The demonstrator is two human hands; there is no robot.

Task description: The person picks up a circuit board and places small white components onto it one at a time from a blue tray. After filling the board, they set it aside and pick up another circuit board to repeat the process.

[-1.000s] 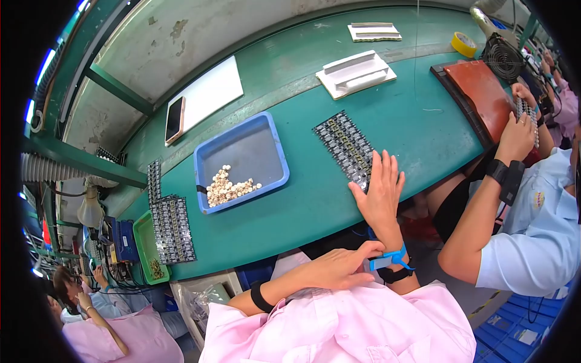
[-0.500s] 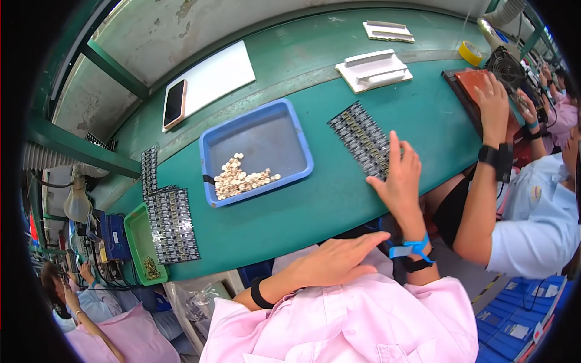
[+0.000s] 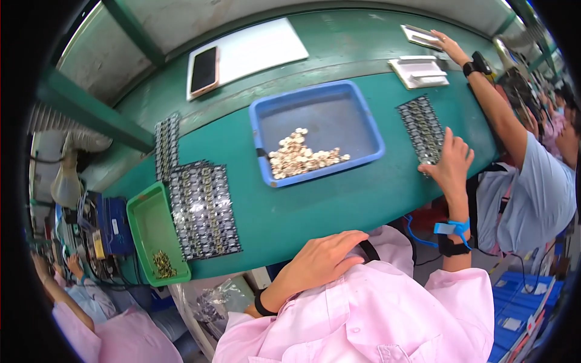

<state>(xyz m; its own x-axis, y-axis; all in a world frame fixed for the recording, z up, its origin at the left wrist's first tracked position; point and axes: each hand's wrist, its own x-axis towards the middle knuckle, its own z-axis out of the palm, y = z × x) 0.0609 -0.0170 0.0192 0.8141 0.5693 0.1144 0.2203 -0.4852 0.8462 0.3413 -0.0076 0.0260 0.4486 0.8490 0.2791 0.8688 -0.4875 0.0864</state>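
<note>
My right hand [image 3: 452, 162] is open at the right of the green mat, fingers apart. Its thumb is at the near end of a dark panel of small circuit boards [image 3: 422, 124]; whether it presses on the panel I cannot tell. My left hand [image 3: 324, 261] rests in front of my body by the table's near edge, fingers stretched out and holding nothing. Between the panel and the left side sits a blue tray [image 3: 374, 130] with a heap of small round whitish parts [image 3: 299, 156]. Further left, several more circuit board panels [image 3: 203, 209] lie overlapped.
A green tray [image 3: 138, 221] with small brass-coloured parts stands at far left. At the back lie a white board [image 3: 260, 45], a phone [image 3: 204, 71] and a white slotted holder [image 3: 419, 72]. A co-worker's hand [image 3: 451, 47] touches another white holder [image 3: 417, 36] at back right.
The view has turned, so the table's things sit further right in the picture. The co-worker's hand has moved from the reddish-brown block to the rear white holder. My hands stay open.
</note>
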